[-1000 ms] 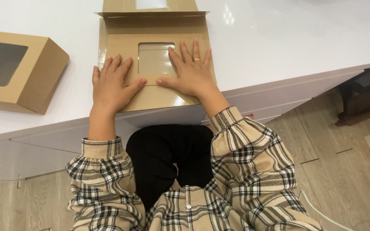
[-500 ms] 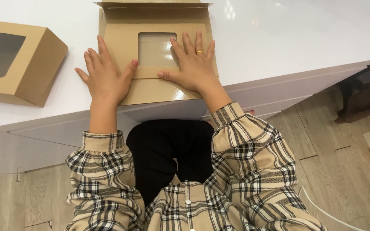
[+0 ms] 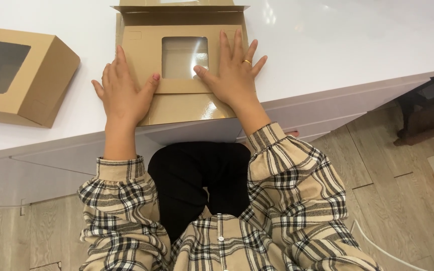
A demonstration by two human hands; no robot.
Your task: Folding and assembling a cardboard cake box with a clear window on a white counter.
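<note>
Left hand (image 3: 122, 93) slid left off flat box (image 3: 182, 65).

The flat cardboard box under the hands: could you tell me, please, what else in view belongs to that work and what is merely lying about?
In hand:
- flat brown windowed box blank, on the white table
- left hand, pressed flat on its left part
- right hand, flat beside the window

Lying about:
- assembled brown windowed box, to the left, untouched
- dark furniture on the wooden floor

I see a finished brown windowed box (image 3: 18, 75) sitting at the left on the white bench (image 3: 337, 45), with wood-look flooring (image 3: 403, 200) and dark furniture (image 3: 428, 108) at the right.
</note>
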